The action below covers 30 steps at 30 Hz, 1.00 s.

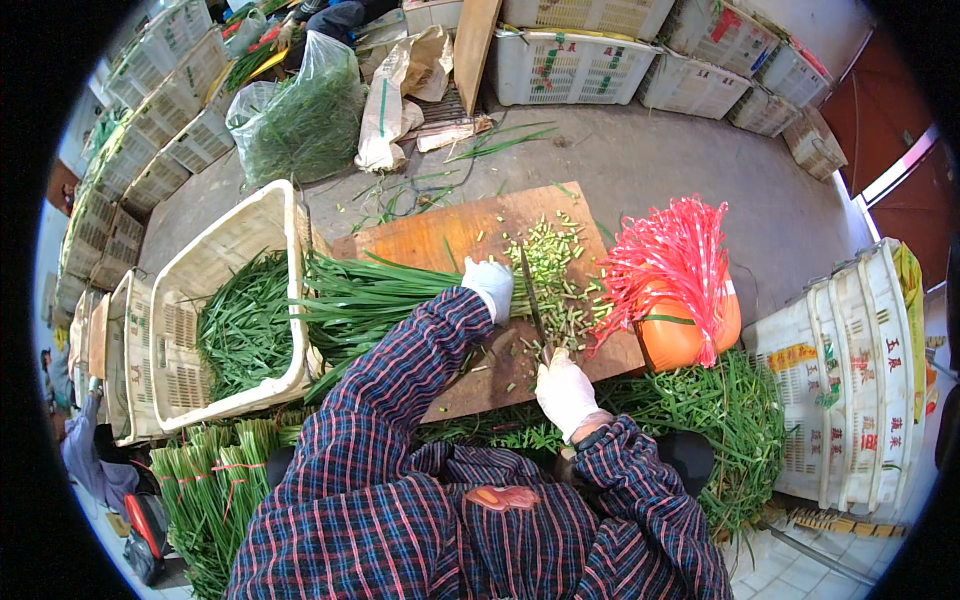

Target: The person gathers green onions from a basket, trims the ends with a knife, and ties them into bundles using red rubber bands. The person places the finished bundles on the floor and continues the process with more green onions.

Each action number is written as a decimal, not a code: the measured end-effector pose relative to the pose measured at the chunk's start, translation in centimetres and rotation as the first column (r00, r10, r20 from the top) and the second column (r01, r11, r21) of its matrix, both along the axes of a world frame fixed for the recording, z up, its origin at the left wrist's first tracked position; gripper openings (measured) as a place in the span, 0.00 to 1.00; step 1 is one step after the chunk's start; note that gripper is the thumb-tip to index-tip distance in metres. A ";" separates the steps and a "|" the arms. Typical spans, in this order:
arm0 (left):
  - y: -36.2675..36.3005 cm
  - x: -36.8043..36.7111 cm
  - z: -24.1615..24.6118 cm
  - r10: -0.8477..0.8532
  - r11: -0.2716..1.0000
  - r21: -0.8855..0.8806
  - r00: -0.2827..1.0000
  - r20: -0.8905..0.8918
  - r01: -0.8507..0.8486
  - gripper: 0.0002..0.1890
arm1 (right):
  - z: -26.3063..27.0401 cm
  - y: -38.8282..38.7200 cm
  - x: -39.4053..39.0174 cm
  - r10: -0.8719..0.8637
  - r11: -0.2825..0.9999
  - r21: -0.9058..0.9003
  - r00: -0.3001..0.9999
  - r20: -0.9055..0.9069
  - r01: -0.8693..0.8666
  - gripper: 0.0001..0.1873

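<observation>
My left hand (490, 288), in a white glove, is closed on a large bunch of long green Chinese chives (375, 289) lying across the wooden board (420, 236). The leaves spread left toward the white plastic crate (292, 330). My right hand (566, 394), gloved too, grips the handle of a knife (531, 289). Its dark blade points away from me, just right of my left hand, at the stem end of the bunch. Many short cut stem pieces (559, 255) are scattered over the board's right side, beyond the blade.
Pink plastic ties (675, 255) drape over an orange container (679, 322) by the board's right edge. Loose greens (720, 435) are heaped below it. Tied chive bundles (217, 480) stand at lower left. Stacked crates (840, 390) stand right; a filled plastic bag (307, 120) sits ahead. Another person (94, 450) is at far left.
</observation>
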State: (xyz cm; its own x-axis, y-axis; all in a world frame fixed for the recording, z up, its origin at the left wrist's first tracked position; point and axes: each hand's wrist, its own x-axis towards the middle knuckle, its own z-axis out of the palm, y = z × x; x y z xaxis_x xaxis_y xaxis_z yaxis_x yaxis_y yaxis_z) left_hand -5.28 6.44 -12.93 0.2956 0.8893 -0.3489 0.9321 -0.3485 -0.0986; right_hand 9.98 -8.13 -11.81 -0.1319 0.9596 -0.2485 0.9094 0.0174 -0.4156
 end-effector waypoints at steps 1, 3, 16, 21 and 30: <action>0.1 0.0 -0.2 -0.012 1.000 0.001 1.000 0.001 0.012 0.29 | -0.2 0.0 0.0 -0.035 0.999 -0.029 0.999 -0.023 0.034 0.16; 0.4 -0.1 -0.5 -0.019 1.000 -0.021 1.000 0.011 0.019 0.28 | -0.8 0.2 -0.1 -0.011 1.000 0.020 1.000 -0.017 0.011 0.15; 1.5 -0.4 0.0 -0.013 0.992 -0.128 0.999 0.033 0.017 0.28 | -5.3 7.0 -3.8 -0.269 0.955 -0.152 0.960 -0.075 0.256 0.17; 1.7 -0.5 0.4 0.011 0.980 -0.198 1.000 -0.005 -0.011 0.36 | -4.4 3.7 -2.6 -0.234 0.927 -0.304 0.972 -0.015 0.219 0.18; -1.9 -0.3 1.6 -0.252 0.908 -0.348 0.968 -0.008 0.234 0.47 | -5.4 4.8 -2.4 -0.280 0.951 -0.170 0.953 -0.118 0.258 0.20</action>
State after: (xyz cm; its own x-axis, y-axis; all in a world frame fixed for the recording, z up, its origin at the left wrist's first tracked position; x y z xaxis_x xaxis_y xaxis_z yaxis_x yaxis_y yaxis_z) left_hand -5.61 4.53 -11.35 0.4607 0.6158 -0.6392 0.8110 -0.5847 0.0213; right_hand 7.57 -3.30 -17.18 0.0825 0.9168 -0.3906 0.8048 -0.2925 -0.5165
